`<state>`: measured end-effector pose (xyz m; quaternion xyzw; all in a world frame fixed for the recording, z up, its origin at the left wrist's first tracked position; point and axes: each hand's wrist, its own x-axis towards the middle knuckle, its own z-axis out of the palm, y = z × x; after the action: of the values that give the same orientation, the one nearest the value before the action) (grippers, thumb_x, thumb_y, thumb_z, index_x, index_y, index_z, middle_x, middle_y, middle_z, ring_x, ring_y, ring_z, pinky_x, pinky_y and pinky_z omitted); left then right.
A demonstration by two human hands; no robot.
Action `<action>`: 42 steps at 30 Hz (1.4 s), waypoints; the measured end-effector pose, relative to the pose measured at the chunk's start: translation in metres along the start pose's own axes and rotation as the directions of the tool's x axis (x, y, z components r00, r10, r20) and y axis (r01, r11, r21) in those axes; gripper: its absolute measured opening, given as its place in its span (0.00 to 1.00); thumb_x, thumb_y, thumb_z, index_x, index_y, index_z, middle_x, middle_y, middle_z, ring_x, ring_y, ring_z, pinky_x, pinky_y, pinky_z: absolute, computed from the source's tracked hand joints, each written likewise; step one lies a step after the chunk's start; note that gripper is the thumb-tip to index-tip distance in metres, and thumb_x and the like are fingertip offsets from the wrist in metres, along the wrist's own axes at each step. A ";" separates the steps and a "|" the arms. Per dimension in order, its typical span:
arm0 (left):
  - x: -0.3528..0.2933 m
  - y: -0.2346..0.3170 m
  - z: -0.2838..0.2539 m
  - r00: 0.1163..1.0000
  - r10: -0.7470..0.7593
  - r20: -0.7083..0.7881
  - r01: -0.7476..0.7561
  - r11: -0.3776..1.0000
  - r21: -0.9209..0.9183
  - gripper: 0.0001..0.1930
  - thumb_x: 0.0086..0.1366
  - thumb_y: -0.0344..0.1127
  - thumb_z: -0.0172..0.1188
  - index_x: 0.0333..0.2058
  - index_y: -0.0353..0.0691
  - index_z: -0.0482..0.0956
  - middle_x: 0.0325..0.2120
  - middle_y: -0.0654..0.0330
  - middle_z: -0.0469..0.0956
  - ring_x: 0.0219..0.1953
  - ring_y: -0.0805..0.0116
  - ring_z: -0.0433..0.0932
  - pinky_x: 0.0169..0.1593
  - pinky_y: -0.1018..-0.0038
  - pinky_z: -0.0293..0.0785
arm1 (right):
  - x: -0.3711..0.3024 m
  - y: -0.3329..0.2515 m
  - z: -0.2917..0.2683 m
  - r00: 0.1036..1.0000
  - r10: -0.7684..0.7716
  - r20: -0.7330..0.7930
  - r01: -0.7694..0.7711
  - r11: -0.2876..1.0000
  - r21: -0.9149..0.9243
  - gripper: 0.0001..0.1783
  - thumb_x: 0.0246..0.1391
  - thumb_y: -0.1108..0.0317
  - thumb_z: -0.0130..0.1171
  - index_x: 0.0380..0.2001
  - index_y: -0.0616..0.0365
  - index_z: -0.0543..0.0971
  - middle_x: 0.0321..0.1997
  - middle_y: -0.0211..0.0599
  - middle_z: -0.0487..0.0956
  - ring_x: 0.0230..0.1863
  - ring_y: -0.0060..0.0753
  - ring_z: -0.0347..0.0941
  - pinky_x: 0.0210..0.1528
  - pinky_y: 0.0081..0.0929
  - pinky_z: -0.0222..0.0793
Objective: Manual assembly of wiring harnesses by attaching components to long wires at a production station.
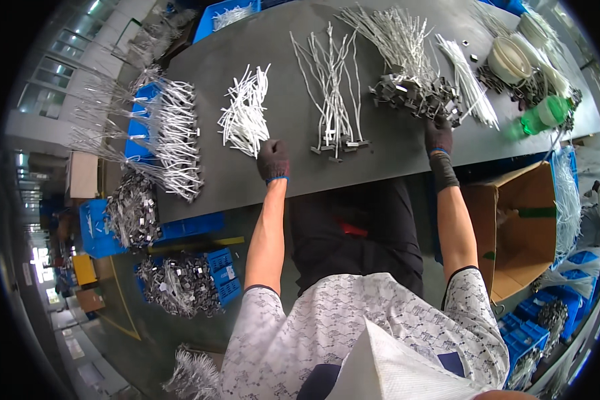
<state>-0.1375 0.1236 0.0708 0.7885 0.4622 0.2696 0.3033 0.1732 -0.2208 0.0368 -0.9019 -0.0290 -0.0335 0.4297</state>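
Observation:
My left hand point(273, 161), in a dark glove, is closed at the near end of a loose pile of short white tubes point(245, 113). Whatever its fingers hold is hidden. My right hand point(439, 136), gloved too, reaches the near right edge of a heap of small dark metal clips point(407, 97). Its fingertips touch that heap and look drawn together, but I cannot make out what is in them. From the clips, a bundle of thin silvery wires point(397, 43) fans away. Between my hands lies a separate bunch of white wires point(333, 87) with dark clips at their near ends.
Many white-sleeved wires point(177, 137) overlie a blue bin point(140, 123) at the table's left. Right of the heap are white strips point(470, 83), a round tub point(510, 60) and a green bottle point(545, 115). An open cardboard box point(523, 233) stands below the table's right edge.

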 end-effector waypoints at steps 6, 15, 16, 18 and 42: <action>0.031 -0.084 -0.028 0.971 -0.209 -0.117 0.239 0.874 0.423 0.16 0.61 0.47 0.61 0.36 0.38 0.83 0.34 0.46 0.83 0.39 0.42 0.83 0.38 0.52 0.77 | -0.019 0.010 -0.004 0.974 0.161 0.156 -0.199 0.941 0.274 0.23 0.54 0.56 0.63 0.48 0.60 0.81 0.37 0.43 0.84 0.36 0.38 0.81 0.41 0.32 0.75; 0.063 -0.109 -0.005 0.963 -0.229 0.143 0.099 0.791 0.604 0.19 0.61 0.48 0.59 0.36 0.36 0.83 0.39 0.43 0.84 0.43 0.40 0.84 0.43 0.50 0.80 | -0.146 0.090 -0.094 0.924 0.044 0.379 -0.151 0.954 0.258 0.10 0.62 0.63 0.62 0.32 0.58 0.80 0.25 0.26 0.75 0.28 0.18 0.68 0.31 0.24 0.66; 0.070 -0.123 -0.005 0.964 -0.228 0.139 0.102 0.796 0.597 0.19 0.61 0.48 0.59 0.36 0.36 0.83 0.39 0.43 0.84 0.43 0.40 0.84 0.43 0.50 0.80 | -0.167 0.102 -0.104 0.931 -0.058 0.360 -0.031 0.971 0.238 0.10 0.64 0.63 0.61 0.32 0.58 0.79 0.26 0.28 0.75 0.30 0.18 0.68 0.33 0.25 0.67; 0.078 -0.181 -0.019 0.861 -0.442 0.253 0.324 0.859 0.397 0.16 0.59 0.47 0.62 0.34 0.39 0.83 0.35 0.49 0.85 0.38 0.50 0.85 0.37 0.58 0.80 | -0.214 0.090 -0.117 0.931 -0.017 0.364 -0.038 0.989 0.144 0.08 0.64 0.66 0.58 0.34 0.59 0.79 0.29 0.40 0.78 0.34 0.32 0.75 0.38 0.33 0.71; -0.083 0.205 0.086 0.908 -0.085 0.409 0.416 0.077 -0.906 0.07 0.73 0.33 0.56 0.41 0.36 0.73 0.32 0.53 0.82 0.32 0.57 0.85 0.36 0.62 0.86 | -0.248 0.123 -0.149 0.776 -0.152 0.613 0.483 0.768 -0.421 0.09 0.58 0.67 0.53 0.37 0.56 0.80 0.40 0.52 0.83 0.44 0.58 0.81 0.41 0.48 0.78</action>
<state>0.0034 -0.0502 0.1506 0.3248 0.2556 0.3468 0.8420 -0.0692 -0.4197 0.0142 -0.9377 -0.2982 0.1417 0.1082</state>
